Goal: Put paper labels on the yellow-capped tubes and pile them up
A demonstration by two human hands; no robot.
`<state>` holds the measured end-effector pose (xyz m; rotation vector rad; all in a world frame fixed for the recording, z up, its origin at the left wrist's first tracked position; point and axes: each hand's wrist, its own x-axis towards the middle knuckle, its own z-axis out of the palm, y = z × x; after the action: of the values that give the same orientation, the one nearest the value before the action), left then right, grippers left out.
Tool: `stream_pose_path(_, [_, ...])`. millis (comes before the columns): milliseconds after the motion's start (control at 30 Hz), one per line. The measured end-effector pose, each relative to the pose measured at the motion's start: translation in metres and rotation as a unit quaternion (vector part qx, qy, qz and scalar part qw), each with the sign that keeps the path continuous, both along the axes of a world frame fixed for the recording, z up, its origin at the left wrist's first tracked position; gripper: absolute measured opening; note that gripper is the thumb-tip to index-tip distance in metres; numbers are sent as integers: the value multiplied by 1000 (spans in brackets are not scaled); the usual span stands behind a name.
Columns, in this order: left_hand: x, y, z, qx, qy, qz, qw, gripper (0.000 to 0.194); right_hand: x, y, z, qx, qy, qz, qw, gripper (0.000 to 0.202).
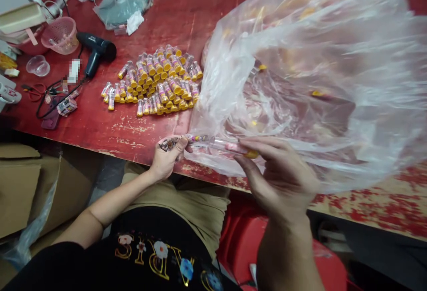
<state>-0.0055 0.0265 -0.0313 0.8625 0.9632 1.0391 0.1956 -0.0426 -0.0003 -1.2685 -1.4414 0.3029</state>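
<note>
Between the thumb and fingers of my right hand (280,171) is a clear tube with a yellow cap (230,145), lying level and pointing left. My left hand (171,155) pinches a printed plastic wrapper (170,143), whose far end reaches close to the tube's clear end; I cannot tell whether they touch. Beyond my left hand lies a stacked heap of similar yellow-capped tubes (160,80). A large clear plastic bag (300,60) spreads behind and under my right hand, with some yellow-capped pieces inside.
The worn red table (130,126) ends just before my lap. At its left lie a dark hair dryer (96,51), red scissors (35,91) and a pink basket (62,35). Farther back stands a bag-wrapped base with a pole (122,4). Cardboard boxes (43,184) sit below left.
</note>
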Motion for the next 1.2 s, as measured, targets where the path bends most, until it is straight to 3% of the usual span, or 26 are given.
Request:
stream_pose_path(100, [-3,1,-1,2,10,-16,1000,55,-1,-2,10,13,-65,18,998,50])
stream_pose_path(267, [-3,1,11,-50,-42,-32,997,57,1,-6,10,10,-115,48,992,59])
stream_pose_path(367, [0,-2,22,-90,-87,-44,991,62,-7,-8,5,19,-100,26,994,60])
stream_pose_path(533, [2,-4,29,-115,-73,-34,990,64,-25,-10,-8,-42,-18,80,996,60])
stream_pose_path(733, [-3,-4,29,-121,-65,-61,989,63,-49,-5,-20,-24,20,41,999,50])
stream_pose_path(1033, [-12,-10,25,-99,-65,-3,993,56,-78,1,-30,12,96,-33,995,48])
stream_pose_path(1200, [-15,-8,28,-89,-71,13,993,55,-89,6,-32,14,138,-41,989,44])
